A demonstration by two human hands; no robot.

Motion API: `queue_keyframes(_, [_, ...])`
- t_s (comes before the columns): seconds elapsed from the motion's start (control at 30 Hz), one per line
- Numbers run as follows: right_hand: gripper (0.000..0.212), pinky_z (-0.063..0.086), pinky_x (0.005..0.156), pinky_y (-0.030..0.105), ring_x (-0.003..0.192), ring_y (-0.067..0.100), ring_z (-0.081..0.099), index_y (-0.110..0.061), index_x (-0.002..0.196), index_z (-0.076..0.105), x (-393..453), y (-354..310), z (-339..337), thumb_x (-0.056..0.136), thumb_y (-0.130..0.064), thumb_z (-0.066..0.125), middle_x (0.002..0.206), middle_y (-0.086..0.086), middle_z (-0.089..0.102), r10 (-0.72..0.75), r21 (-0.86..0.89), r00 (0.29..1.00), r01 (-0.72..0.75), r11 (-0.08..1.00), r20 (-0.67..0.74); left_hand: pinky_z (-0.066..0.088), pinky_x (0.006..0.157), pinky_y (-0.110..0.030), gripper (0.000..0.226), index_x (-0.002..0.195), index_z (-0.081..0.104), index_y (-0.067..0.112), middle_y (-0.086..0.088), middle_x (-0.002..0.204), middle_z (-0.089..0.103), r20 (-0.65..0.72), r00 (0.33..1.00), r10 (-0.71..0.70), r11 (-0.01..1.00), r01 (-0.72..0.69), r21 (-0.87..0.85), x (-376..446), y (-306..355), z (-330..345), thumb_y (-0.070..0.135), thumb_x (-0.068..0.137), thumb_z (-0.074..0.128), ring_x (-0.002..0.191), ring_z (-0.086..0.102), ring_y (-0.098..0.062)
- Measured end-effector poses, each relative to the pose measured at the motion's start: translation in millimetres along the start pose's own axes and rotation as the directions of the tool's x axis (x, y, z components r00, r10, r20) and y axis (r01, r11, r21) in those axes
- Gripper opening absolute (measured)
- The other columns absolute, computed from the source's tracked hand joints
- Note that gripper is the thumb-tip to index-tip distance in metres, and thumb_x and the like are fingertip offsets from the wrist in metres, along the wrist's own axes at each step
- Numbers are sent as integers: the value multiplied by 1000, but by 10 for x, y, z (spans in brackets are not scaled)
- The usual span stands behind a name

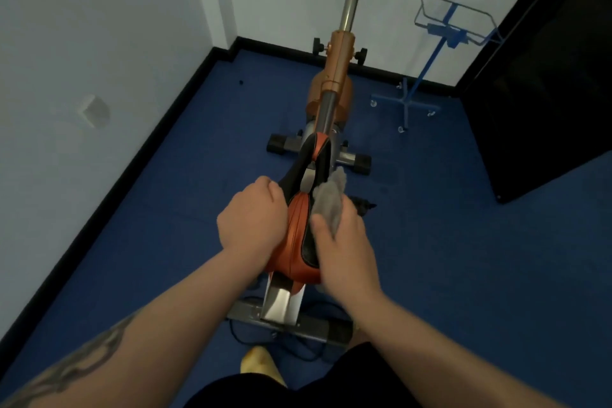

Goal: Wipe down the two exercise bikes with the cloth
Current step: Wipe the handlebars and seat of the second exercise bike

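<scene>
Blue floor point(139, 242): left hand point(250, 220) curled around saddle point(298, 225); right hand point(344, 242) gripped cloth point(329, 205) against saddle.

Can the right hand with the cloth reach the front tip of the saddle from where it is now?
Probably yes: the right hand holds the cloth on the saddle, and nothing blocks its tip.

A dark blue carpeted floor point(430, 258) fills the room, edged by a black skirting strip point(139, 156) beneath plain white walls point(82, 43). A blue metal stand with a wire basket top and castor feet point(427, 60) sits by the far wall. A tall black cabinet point(546, 93) stands nearby. A small white wall fitting point(96, 111) is blurred.
</scene>
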State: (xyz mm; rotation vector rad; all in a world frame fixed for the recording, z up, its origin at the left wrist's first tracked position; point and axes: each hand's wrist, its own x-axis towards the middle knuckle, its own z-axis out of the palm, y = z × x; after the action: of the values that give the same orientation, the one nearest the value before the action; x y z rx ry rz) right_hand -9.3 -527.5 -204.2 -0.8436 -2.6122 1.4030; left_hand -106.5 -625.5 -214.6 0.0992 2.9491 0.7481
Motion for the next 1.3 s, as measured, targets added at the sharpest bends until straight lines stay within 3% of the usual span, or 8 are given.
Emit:
queue_keyframes(0.23, [63, 42, 101, 44, 126, 35, 47, -7, 151, 15, 1036, -264, 117, 102, -42, 35, 147, 18, 38, 100, -101, 993, -93, 990, 69, 29, 51, -30, 36, 85, 57, 21, 5, 74, 58, -72, 995, -71, 994, 77, 78, -13, 56, 25, 34, 99, 27, 66, 51, -15])
queue_keyframes(0.37, [44, 27, 113, 39, 133, 26, 37, -8, 140, 42, 1473, -288, 104, 105, -31, 32, 143, 10, 43, -271, -262, 962, 269, 927, 30, 31, 53, -29, 36, 78, 59, 22, 6, 75, 59, -129, 981, -146, 988, 152, 36, -44, 98, 22, 36, 97, 32, 66, 52, -11])
queue_keyframes(0.5, [35, 23, 112, 45, 116, 21, 53, -19, 104, 70, 1399, -289, 26, 102, -28, 36, 112, 2, 66, -627, -400, 706, 706, 584, 329, 34, 52, -25, 26, 76, 64, 26, 11, 74, 61, -341, 866, -365, 927, 305, -218, -156, 137, -20, 33, 91, 44, 66, 53, -3])
queue_keyframes(0.6, [37, 18, 113, 40, 116, 17, 55, -22, 119, 66, 1087, -203, 13, 100, -33, 35, 120, -2, 66, -727, -71, 424, 884, 463, 540, 37, 60, -21, 23, 80, 65, 31, 18, 79, 62, -419, 688, -593, 759, 303, -576, -294, 152, 21, 26, 92, 46, 78, 58, 0])
queue_keyframes(0.7, [39, 10, 117, 37, 128, 9, 48, -23, 137, 54, 1352, -236, -121, 104, -31, 36, 137, -6, 57, -682, 5, 251, 937, 350, 687, 41, 77, -20, 27, 97, 66, 27, 19, 92, 60, -335, 700, -630, 670, 273, -690, -463, 160, 188, 21, 100, 40, 91, 56, 0])
queue_keyframes(0.9, [41, 4, 119, 37, 139, 15, 35, -19, 139, 49, 994, -218, -23, 104, -29, 32, 146, 0, 47, -637, -215, 539, 829, 516, 551, 39, 90, -15, 33, 123, 62, 16, 7, 119, 59, -218, 797, -563, 617, 230, -753, -494, 88, 128, 23, 105, 35, 105, 53, -4])
queue_keyframes(1.07, [55, -1, 122, 38, 150, 12, 3, -18, 155, 18, 741, -6, -126, 103, -32, 29, 163, -2, 13, -666, -170, 410, 902, 397, 623, 48, 92, -23, 38, 119, 61, 19, -1, 123, 61, -42, 817, -575, 351, 201, -915, -507, 112, 66, 36, 105, 30, 108, 58, -14])
queue_keyframes(1.3, [58, -5, 121, 34, 150, 10, -3, -19, 155, 16, 377, 77, -185, 100, -39, 16, 163, -3, 7, -579, -276, 681, 722, 635, 448, 36, 109, -39, 37, 129, 58, 16, -2, 130, 54, -166, 887, -430, 687, 202, -698, -548, 34, 88, 24, 106, 30, 120, 48, -15])
